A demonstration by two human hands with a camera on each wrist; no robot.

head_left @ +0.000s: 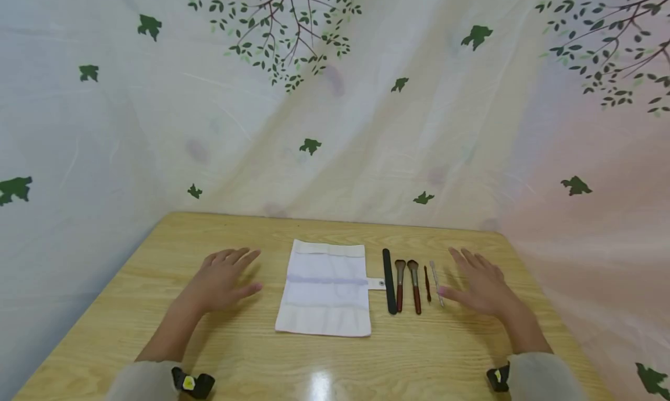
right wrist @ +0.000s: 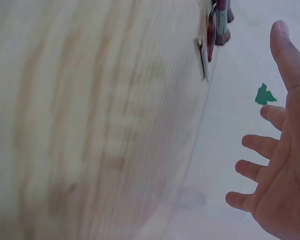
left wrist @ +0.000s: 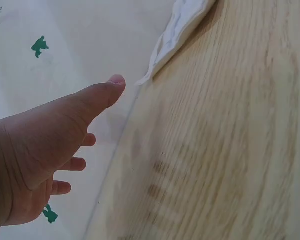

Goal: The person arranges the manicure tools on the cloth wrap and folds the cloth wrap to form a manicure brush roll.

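Observation:
My left hand hovers over the table left of a white cloth pouch, fingers spread and holding nothing. The pouch lies flat, with a lilac band across its middle and a snap tab on its right side. Right of it lie, in a row, a black flat file, two brushes with reddish-brown handles, a thin reddish-brown tool and a slim silvery tool. My right hand is spread and holds nothing; its thumb overlaps the silvery tool in the head view.
The wooden table has its back edge against a pale curtain printed with green leaves and branches. Black wrist devices sit at both sleeve cuffs.

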